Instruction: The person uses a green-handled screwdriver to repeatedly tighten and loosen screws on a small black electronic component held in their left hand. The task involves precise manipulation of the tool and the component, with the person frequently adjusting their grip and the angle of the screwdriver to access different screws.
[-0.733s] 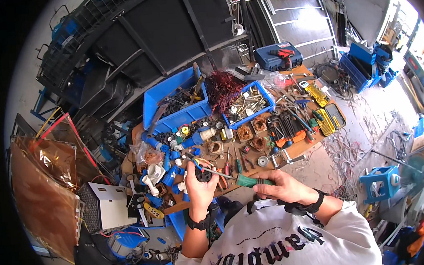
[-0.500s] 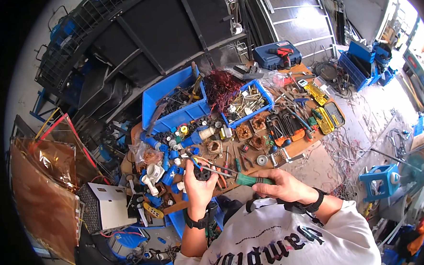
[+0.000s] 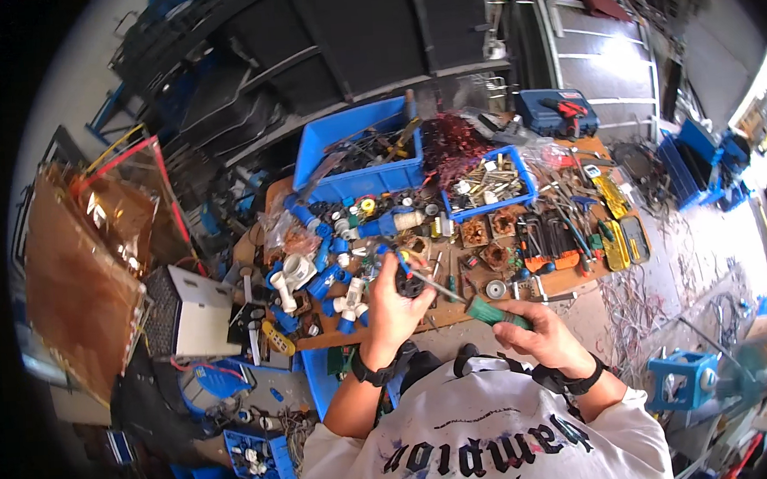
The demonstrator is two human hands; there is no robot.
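Observation:
In front of my chest, my left hand [image 3: 396,306] is closed around a small round black part [image 3: 410,283], with short coloured wires showing beside the thumb. My right hand [image 3: 536,329] grips a screwdriver [image 3: 496,313] by its green handle. Its metal shaft slants up and left, the end reaching the black part; whether the tip sits in a screw is hidden. Both hands are above the near edge of the cluttered wooden table [image 3: 336,335]. Blue and white pipe fittings [image 3: 323,282] lie just left of my left hand.
A large blue bin [image 3: 363,181] of metal pieces and a smaller blue tray [image 3: 491,201] of bolts stand at the back. To the right are a yellow bit case [image 3: 635,242], hand tools and a drill [image 3: 570,113] on a blue case. A blue stool [image 3: 684,378] stands at right.
My view has shifted, so the table appears lower and farther right. The screwdriver handle now tilts downward to the right more steeply, and both hands keep their holds.

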